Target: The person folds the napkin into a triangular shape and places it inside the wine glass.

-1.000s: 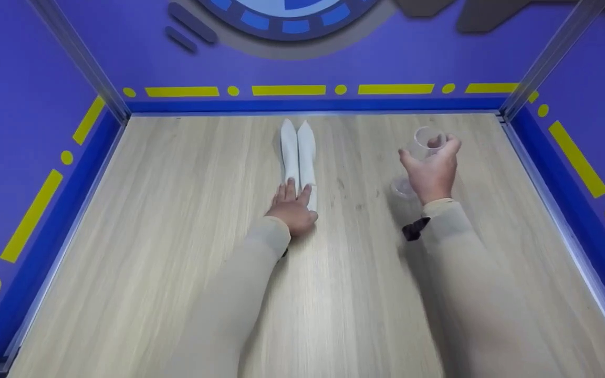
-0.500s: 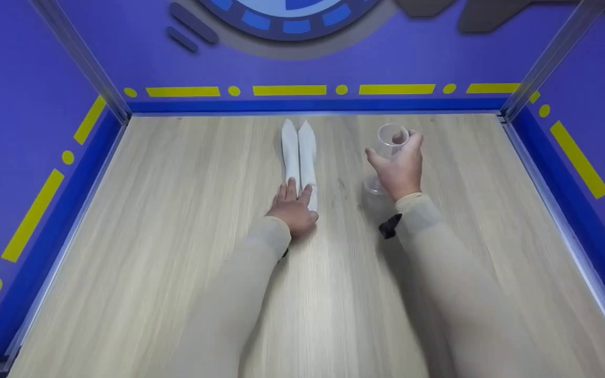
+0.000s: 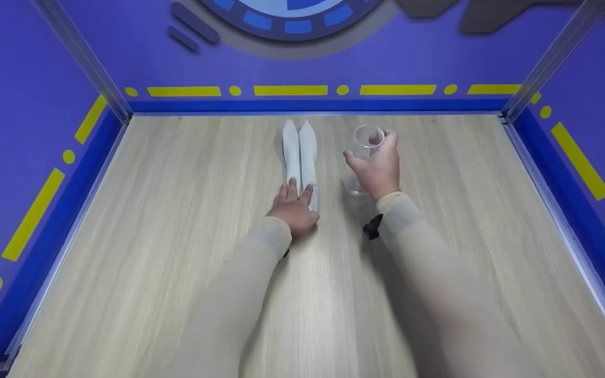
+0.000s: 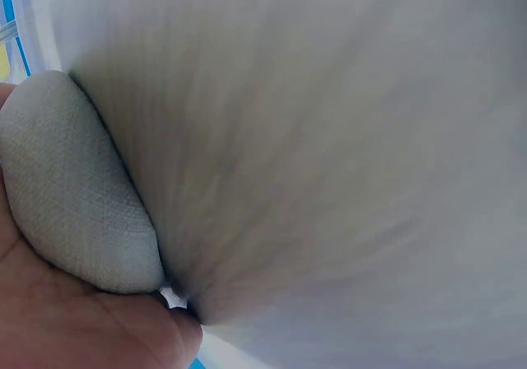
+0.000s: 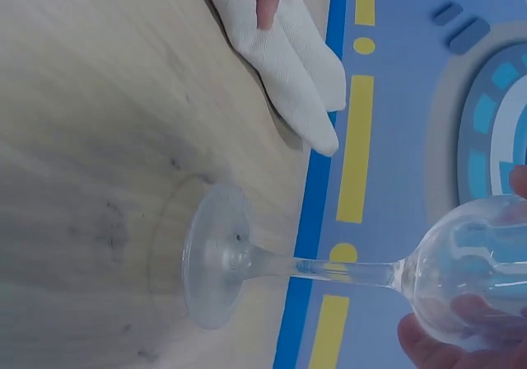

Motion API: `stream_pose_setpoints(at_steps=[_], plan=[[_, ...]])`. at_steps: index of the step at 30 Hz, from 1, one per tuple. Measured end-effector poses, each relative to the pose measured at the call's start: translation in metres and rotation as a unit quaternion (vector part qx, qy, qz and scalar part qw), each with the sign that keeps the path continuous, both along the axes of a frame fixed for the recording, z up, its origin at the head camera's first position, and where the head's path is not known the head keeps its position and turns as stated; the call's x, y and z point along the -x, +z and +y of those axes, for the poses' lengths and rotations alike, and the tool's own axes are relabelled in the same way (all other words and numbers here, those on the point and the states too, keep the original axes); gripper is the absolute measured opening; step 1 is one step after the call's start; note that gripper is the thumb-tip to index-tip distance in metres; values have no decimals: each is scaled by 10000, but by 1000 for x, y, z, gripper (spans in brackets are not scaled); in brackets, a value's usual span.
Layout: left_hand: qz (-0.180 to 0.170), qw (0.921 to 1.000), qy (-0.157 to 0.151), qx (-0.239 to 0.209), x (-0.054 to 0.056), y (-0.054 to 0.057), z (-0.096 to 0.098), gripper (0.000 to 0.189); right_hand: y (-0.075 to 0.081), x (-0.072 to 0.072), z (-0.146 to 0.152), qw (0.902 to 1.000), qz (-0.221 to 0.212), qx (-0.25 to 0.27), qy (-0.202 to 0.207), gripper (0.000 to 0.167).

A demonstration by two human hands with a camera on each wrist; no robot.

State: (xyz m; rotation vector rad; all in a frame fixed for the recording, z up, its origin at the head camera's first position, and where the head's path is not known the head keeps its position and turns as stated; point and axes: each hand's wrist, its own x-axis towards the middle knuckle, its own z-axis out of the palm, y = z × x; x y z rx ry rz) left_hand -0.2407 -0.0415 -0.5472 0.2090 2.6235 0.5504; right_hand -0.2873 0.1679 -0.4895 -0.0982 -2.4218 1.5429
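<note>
Two white socks [image 3: 308,152] lie flat side by side on the table, their pointed ends toward the back wall. My left hand [image 3: 293,212] rests on their near ends with its fingers spread. Close up in the left wrist view, the pale woven fabric of a sock [image 4: 78,188] sits against the hand. My right hand [image 3: 378,165] grips the bowl of a clear wine glass [image 5: 346,272], thumb on one side and fingers on the other. The glass is upright, to the right of the socks. Its round foot is close to the tabletop; whether it touches, I cannot tell.
The wood-grain table [image 3: 176,210] is closed in by blue-purple panels with yellow dashes at the back [image 3: 292,68] and both sides. Metal strips run along its edges.
My right hand has carried the wine glass leftward, from the right part of the table to nearer the socks. The left hand and the socks have stayed in place.
</note>
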Motion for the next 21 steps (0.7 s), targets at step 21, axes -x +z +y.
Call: stream_pose_setpoints(at_steps=[21], plan=[[-186, 9998, 96, -11, 0, 2, 2, 79, -6, -1, -20, 9992, 89, -183, 347, 88]])
